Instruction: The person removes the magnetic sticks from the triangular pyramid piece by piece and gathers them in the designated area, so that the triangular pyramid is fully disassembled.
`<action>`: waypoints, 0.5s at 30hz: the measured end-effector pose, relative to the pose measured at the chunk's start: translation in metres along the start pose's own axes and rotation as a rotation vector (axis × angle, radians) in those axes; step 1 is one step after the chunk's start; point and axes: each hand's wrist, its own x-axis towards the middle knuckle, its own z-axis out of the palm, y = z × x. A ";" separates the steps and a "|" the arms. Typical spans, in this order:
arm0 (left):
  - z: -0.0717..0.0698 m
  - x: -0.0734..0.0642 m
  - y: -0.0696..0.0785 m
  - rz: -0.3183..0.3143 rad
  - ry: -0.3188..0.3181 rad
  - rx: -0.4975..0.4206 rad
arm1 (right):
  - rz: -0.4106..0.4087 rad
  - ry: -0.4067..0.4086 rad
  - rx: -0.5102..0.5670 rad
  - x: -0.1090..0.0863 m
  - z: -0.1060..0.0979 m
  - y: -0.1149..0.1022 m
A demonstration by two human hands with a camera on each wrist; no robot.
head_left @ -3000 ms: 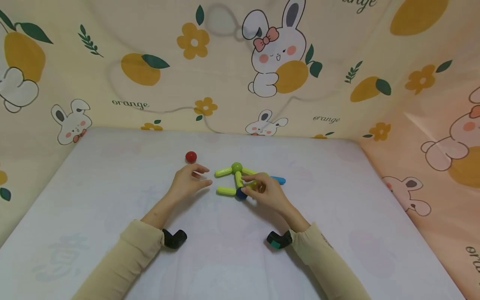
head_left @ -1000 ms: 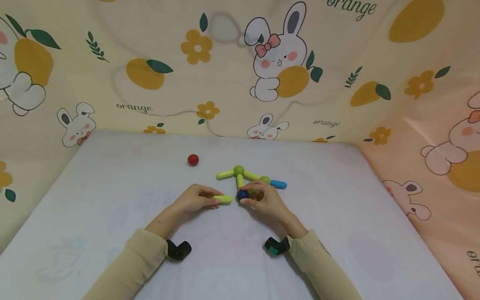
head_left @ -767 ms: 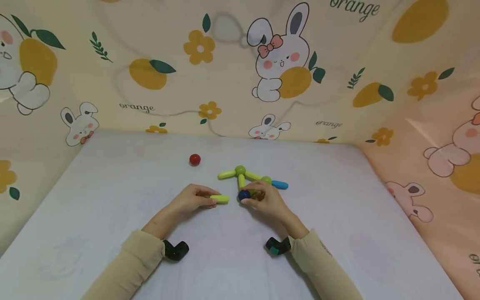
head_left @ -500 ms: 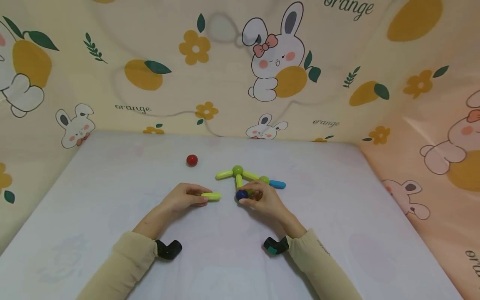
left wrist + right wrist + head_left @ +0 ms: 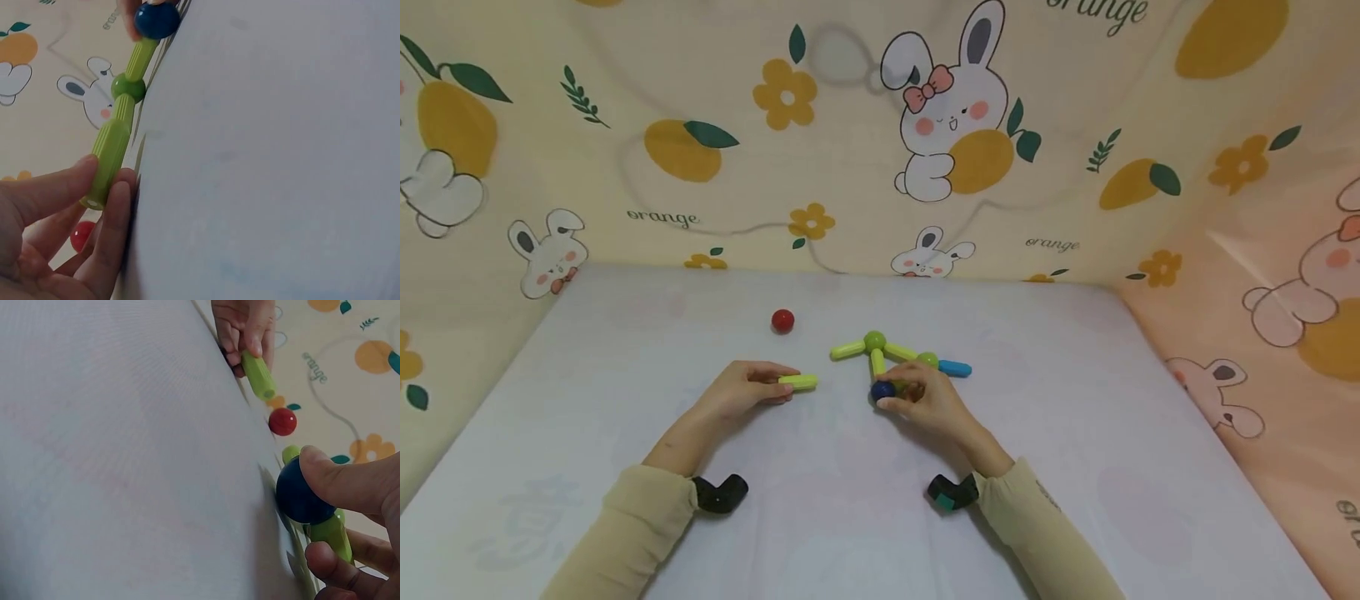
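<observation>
My left hand (image 5: pixel 747 388) pinches a yellow-green magnetic building rod (image 5: pixel 801 382) between thumb and fingers, apart from the joined pieces. My right hand (image 5: pixel 931 403) holds the dark blue ball (image 5: pixel 883 390) by thumb and fingertips, its fingers partly covering a green rod (image 5: pixel 330 537) joined to the ball. Behind this hand lies the rest of the frame: a green ball (image 5: pixel 874 341) with rods going left, right and toward the blue ball, and a second green ball (image 5: pixel 928 360) with a blue rod (image 5: pixel 956 368) sticking out to the right.
A loose red ball (image 5: pixel 782 321) rests farther back, beyond the left hand. All of it lies on a white-covered table (image 5: pixel 835 517). Printed cloth walls (image 5: pixel 850 167) with rabbits and oranges rise at the back and sides.
The rod that was attached to the left of the blue ball is off it, and my left hand has carried it leftward. The right hand stays on the blue ball.
</observation>
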 end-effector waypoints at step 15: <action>-0.021 0.006 -0.001 -0.084 0.096 -0.050 | -0.006 0.006 0.005 0.000 0.001 0.000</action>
